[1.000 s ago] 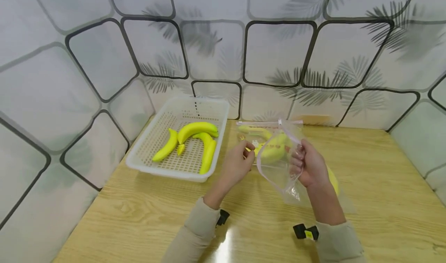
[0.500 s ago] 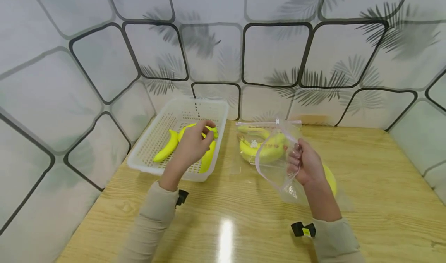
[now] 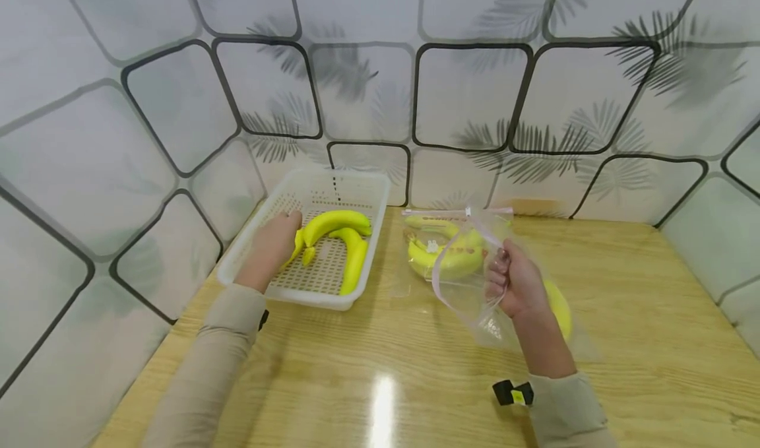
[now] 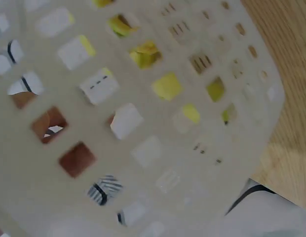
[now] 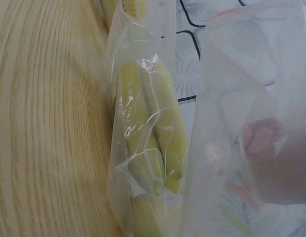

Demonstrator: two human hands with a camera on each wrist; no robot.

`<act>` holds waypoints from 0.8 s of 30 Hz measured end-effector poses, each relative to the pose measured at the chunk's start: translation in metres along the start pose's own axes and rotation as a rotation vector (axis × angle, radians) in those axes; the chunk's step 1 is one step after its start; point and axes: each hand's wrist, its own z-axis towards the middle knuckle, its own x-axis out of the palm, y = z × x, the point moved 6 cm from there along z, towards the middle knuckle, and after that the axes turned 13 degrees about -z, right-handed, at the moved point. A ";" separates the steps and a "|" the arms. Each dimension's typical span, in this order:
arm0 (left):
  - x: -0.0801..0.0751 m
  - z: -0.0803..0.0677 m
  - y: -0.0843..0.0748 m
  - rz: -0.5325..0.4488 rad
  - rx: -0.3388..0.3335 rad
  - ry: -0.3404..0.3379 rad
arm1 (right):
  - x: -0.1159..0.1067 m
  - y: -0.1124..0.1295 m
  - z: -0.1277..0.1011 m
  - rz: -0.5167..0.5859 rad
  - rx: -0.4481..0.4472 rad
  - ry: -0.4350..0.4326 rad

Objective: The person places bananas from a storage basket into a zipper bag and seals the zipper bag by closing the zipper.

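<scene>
My left hand (image 3: 270, 247) reaches down into a white perforated plastic basket (image 3: 237, 278), its fingers curled over a yellow banana (image 3: 297, 242) at the left side. The hand hides most of that banana. Through the basket wall in the left wrist view show bits of yellow and parts of the hand. My right hand (image 3: 516, 280) grips the mouth edge of a clear zip bag (image 3: 493, 326), holding it up with the opening gaping leftward. Yellow bananas (image 5: 165, 123) lie inside this bag, partly hidden by the right forearm in the head view.
Two more bananas, a curved one (image 3: 338, 221) and one near the right wall (image 3: 355, 263), lie in the basket. Behind the held bag, another zip bag (image 3: 410, 283) with bananas inside lies on the wooden table (image 3: 332, 369). A patterned wall covering (image 3: 368, 92) rises behind.
My left hand has moved left from beside the bags, over the basket, and down onto the leftmost banana. The right hand keeps holding the bag's edge almost in place.
</scene>
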 end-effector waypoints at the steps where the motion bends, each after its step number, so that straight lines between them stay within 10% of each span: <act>1: 0.003 0.001 0.005 0.009 -0.003 0.030 | 0.000 -0.001 0.000 -0.002 0.002 0.000; 17: 0.038 0.001 0.058 -0.158 -0.201 0.324 | 0.002 -0.005 0.002 -0.028 -0.001 0.002; 24: 0.043 0.003 0.053 -0.177 -0.154 0.364 | 0.002 -0.004 0.002 -0.052 -0.001 -0.005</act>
